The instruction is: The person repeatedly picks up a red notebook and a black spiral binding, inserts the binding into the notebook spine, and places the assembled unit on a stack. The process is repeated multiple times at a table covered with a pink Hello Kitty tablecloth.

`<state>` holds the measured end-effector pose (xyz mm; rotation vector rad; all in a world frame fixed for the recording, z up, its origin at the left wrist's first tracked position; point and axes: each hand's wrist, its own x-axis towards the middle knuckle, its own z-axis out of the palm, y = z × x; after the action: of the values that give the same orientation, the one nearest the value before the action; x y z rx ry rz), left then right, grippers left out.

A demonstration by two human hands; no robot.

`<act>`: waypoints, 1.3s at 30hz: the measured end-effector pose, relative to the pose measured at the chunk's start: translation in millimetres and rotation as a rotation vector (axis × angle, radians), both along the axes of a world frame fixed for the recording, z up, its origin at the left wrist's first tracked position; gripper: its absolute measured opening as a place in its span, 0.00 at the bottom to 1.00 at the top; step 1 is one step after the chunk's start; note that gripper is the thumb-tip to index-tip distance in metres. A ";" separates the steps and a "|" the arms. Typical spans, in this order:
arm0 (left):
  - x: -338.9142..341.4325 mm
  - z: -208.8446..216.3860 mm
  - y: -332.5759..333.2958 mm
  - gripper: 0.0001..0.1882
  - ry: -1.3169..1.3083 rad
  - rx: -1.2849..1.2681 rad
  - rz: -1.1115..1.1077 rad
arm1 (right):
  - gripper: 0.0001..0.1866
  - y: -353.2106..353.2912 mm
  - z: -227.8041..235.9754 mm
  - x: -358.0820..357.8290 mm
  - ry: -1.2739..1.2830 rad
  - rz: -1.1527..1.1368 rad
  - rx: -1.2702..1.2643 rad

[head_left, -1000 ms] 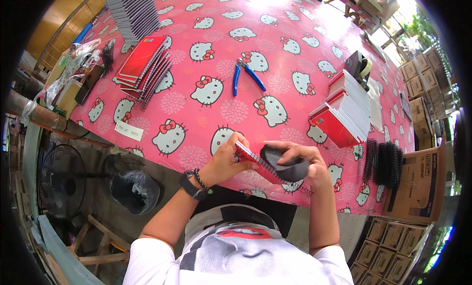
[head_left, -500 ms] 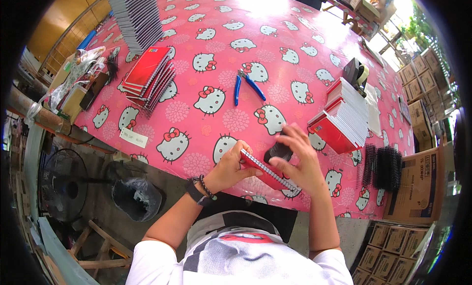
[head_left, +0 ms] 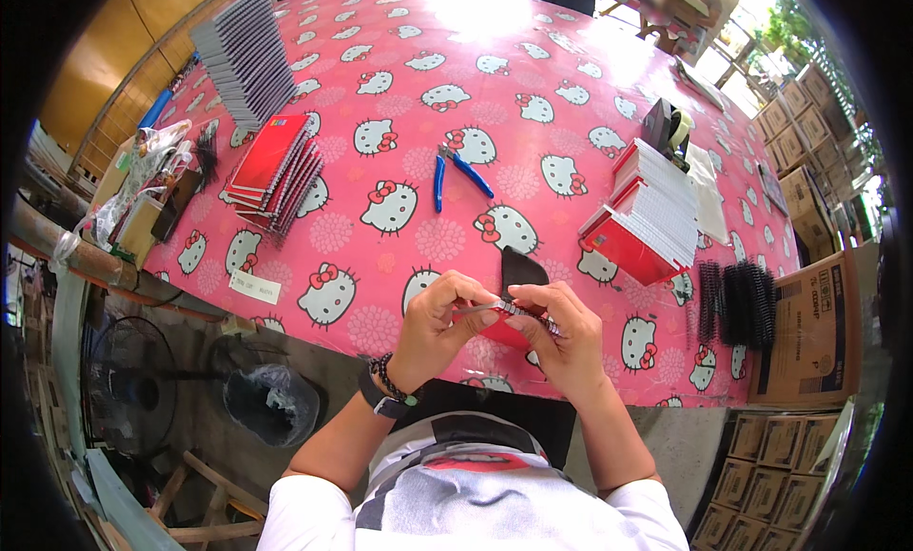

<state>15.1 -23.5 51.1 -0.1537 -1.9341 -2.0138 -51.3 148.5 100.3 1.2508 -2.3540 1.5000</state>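
I'm seeing L hand (head_left: 433, 325) & R hand (head_left: 568, 340) pinching the red notebook (head_left: 506, 335) at its coiled spine, above the worktop (head_left: 411, 254), nr. its front edge. I'm judging it light, semi-stiff, coil prob. bendable; I'm advising gentle fingertip grip along the spine.

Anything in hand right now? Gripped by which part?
Yes, a red spiral notebook, by its coil-bound edge. The left hand pinches near the edge's left end; the right hand pinches farther right along the coil.
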 end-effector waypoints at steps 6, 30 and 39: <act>-3.4 2.5 3.3 0.07 0.079 -0.003 0.090 | 0.16 -4.5 2.6 1.9 -0.051 0.059 -0.044; -24.9 65.2 -179.0 0.18 0.267 0.248 0.963 | 0.44 11.9 -18.0 -42.8 0.070 -0.090 0.522; -13.9 -17.6 -307.6 0.20 -0.236 -0.892 1.398 | 0.22 -27.4 -59.1 -52.1 -0.334 0.011 0.230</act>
<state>1.3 -331.1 33.4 0.9655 -1.9380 -0.2567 -103.4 121.1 41.1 1.1295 -2.8050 1.5864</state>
